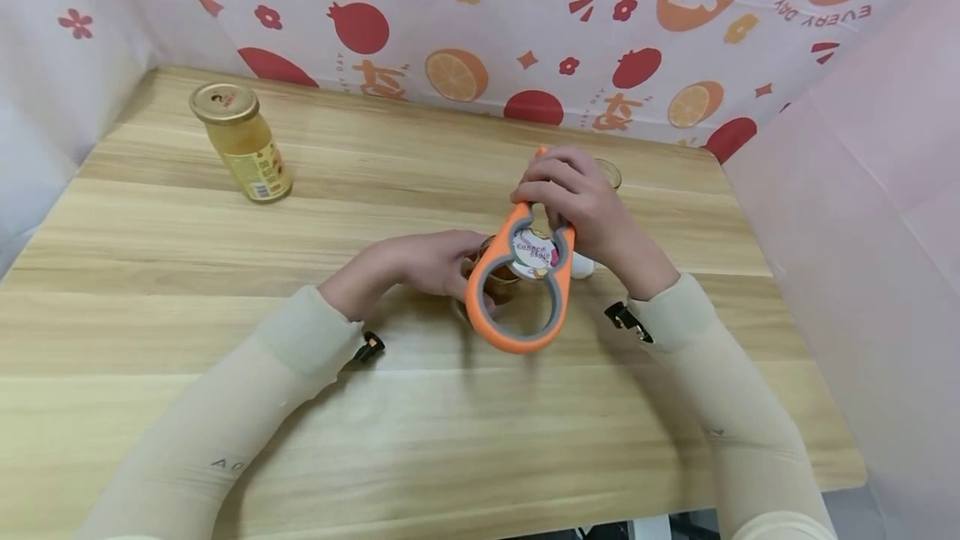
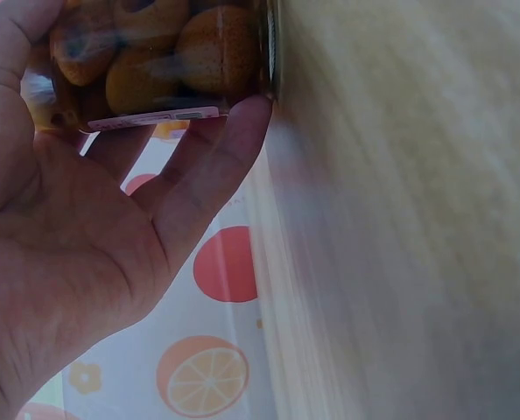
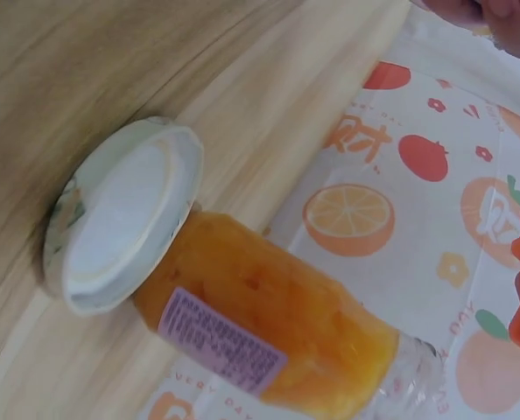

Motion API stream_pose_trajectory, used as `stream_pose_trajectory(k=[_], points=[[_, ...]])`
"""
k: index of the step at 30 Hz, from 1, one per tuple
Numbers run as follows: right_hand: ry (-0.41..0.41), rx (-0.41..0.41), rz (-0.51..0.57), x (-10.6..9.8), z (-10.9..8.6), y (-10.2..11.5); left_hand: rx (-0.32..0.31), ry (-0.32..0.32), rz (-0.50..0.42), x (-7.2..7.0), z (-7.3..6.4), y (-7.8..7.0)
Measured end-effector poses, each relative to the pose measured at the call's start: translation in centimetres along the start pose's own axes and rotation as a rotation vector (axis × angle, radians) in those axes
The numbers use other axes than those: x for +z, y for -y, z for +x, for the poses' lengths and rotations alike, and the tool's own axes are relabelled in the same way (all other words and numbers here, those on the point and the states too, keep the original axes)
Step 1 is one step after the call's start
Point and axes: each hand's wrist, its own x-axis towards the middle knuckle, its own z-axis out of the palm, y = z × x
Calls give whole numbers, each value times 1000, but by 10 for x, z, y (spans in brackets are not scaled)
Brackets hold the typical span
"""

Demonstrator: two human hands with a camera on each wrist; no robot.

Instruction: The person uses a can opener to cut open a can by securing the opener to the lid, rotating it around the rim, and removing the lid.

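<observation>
My right hand [image 1: 585, 198] grips an orange jar opener [image 1: 517, 346] with grey-lined openings, above the table. Fingers of my left hand [image 1: 435, 261] curl round a glass jar [image 2: 155, 61] of brown round fruit, its base by the tabletop. A printed lid [image 1: 534, 255] shows through the opener's smaller opening; whether the opener touches it, I cannot tell. Beside my right hand stands a lidless jar [image 3: 260, 297] of orange-yellow fruit, mostly hidden in the head view. A white-lined loose lid [image 3: 129, 210] leans at that jar's base.
Toward the far left of the wooden table [image 1: 225, 340] stands a capped jar [image 1: 251, 152] with yellow contents. A fruit-patterned cloth [image 1: 495, 32] hangs along the back edge, and pale cloth [image 1: 877, 215] borders the right side.
</observation>
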Motion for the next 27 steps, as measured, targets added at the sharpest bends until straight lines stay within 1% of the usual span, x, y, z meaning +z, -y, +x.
stream_pose_trajectory(k=[5,8,12,16,22,27], points=[[-2,1,-6,-7,-2,3,28,-9,33,0,-1,0],[6,23,-11,-12,-5,5,33,-12,50,0,-1,0],[17,60,-9,-20,-13,9,23,-4,29,0,0,-1],[21,75,-14,-26,-19,12,18,-1,17,-1,0,-1],[20,85,-20,-33,-27,16,-32,-29,3,-4,-2,-3],[7,82,-21,-36,-32,18,-78,-77,16,-7,-4,-1]])
